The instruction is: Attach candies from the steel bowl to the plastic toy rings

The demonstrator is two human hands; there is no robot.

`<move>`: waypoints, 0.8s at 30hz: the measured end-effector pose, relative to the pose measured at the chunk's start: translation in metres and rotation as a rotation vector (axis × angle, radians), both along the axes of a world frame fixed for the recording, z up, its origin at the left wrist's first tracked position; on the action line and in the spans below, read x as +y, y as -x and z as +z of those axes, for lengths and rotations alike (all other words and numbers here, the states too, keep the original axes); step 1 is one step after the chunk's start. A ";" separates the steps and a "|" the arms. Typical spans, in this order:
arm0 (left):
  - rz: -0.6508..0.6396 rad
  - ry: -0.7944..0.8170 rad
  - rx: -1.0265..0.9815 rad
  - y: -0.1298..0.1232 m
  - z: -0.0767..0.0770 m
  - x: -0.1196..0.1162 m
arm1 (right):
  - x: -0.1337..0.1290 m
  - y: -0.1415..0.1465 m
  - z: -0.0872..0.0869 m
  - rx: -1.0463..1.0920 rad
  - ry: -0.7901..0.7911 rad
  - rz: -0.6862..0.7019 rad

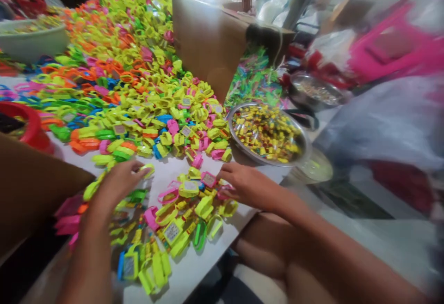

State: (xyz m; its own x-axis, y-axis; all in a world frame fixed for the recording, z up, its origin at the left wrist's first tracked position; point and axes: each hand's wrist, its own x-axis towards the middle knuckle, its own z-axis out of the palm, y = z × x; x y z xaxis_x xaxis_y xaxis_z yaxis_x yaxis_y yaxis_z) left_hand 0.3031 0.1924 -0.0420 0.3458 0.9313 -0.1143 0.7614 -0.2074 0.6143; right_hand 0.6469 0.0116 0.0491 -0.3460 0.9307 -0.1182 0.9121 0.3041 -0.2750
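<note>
My left hand (126,177) is at the left of the near pile, its thumb and fingers closed on a small yellow-green piece (148,171). My right hand (239,181) reaches over the right side of the pile, fingers bent at a pink toy watch (226,190); whether it grips the watch is unclear. Between and below the hands lie yellow, pink and green toy watches, one yellow with a printed square face (171,232). A green one (199,234) lies near the table edge. Small yellow-and-red pieces are mixed in among them.
A large heap of coloured watches (138,82) spreads behind. Right of it sits a metal bowl (307,149) of yellow-capped pieces. A cardboard box (208,40) stands at the back, a red basin (34,128) and brown carton (41,188) at left. People are at the far end.
</note>
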 end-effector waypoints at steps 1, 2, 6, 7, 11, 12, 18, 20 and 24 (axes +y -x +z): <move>-0.024 0.016 -0.002 0.002 0.001 0.002 | 0.002 -0.013 0.003 0.009 -0.017 -0.099; -0.047 0.022 -0.010 0.002 0.002 0.003 | 0.004 -0.028 0.006 0.000 -0.041 -0.225; 0.011 0.056 -0.159 -0.011 0.019 -0.003 | 0.016 -0.097 0.003 -0.152 -0.126 -0.653; 0.023 0.078 -0.210 -0.017 0.026 -0.007 | 0.020 -0.111 -0.002 -0.177 -0.129 -0.687; -0.076 0.094 -0.383 -0.046 0.052 -0.027 | 0.035 -0.143 -0.027 -0.186 -0.048 -0.686; -0.119 0.095 -0.424 -0.052 0.058 -0.033 | 0.038 -0.145 -0.034 -0.178 -0.026 -0.673; -0.364 0.253 -0.659 -0.073 0.078 -0.063 | 0.048 -0.145 -0.050 -0.147 -0.049 -0.685; -0.372 0.327 -0.737 -0.076 0.080 -0.069 | 0.044 -0.147 -0.049 -0.135 -0.104 -0.729; -0.368 0.412 -0.939 -0.082 0.081 -0.076 | 0.032 -0.144 -0.037 -0.049 -0.253 -0.788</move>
